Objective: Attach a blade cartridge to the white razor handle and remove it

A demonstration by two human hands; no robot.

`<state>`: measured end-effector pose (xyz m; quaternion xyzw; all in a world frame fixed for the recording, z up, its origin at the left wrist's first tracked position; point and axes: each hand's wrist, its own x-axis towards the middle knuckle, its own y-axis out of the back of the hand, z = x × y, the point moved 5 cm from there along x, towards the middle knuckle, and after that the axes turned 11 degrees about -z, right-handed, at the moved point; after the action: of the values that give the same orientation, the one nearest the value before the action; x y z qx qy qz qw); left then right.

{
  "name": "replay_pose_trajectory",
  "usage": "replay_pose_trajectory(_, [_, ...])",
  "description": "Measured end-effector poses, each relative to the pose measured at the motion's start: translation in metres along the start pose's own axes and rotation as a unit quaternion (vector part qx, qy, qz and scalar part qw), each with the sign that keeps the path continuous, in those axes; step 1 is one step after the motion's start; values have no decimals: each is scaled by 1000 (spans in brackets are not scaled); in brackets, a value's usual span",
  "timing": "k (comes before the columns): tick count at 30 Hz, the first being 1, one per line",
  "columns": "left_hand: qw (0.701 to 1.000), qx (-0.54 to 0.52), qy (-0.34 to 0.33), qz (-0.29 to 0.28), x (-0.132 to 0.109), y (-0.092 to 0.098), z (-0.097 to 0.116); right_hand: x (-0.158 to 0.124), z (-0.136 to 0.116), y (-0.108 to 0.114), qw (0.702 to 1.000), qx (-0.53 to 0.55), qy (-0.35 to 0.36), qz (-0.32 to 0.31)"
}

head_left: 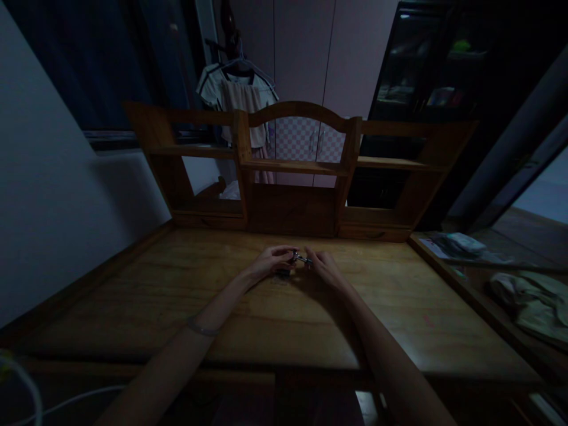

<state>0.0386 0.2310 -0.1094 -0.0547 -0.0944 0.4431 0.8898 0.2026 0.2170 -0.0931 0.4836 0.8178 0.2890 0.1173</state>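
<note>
While the left hand (274, 260) and right hand (323, 265) pinch opposite ends of a small metal piece (302, 258) over the desk (151, 302), level wrists and light, even pressure should limit twisting; exact shape too dark to tell.

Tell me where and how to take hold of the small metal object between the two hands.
Probably best pinched at its right end, coming from the right, as the right hand does. The small metal object looks slim and spans the gap between the hands, its other end at the fingers of the left hand. Its finer shape is too dark to tell.
</note>
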Motion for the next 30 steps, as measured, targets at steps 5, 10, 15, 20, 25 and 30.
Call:
replay_pose_trajectory(5, [1000,-4,-14,-9,2,0,-1,-2,2,7,996,-63,-4,69])
replay_pose_trajectory(10, [999,19,-25,20,5,6,-5,0,3,7,981,-160,-11,107])
replay_pose_trajectory(15, [1000,-10,-15,6,6,5,-7,0,-1,6,973,-190,-3,131])
replay_pose_trajectory(20, [999,-25,-10,23,6,10,-6,-2,-2,11,962,-214,-1,172])
replay_pose_trajectory(25, [995,-60,-33,70,1,21,0,-6,0,21,943,-238,-21,229])
replay_pose_trajectory(30, [984,-128,-42,118,-2,29,3,-5,0,22,936,-253,-11,244])
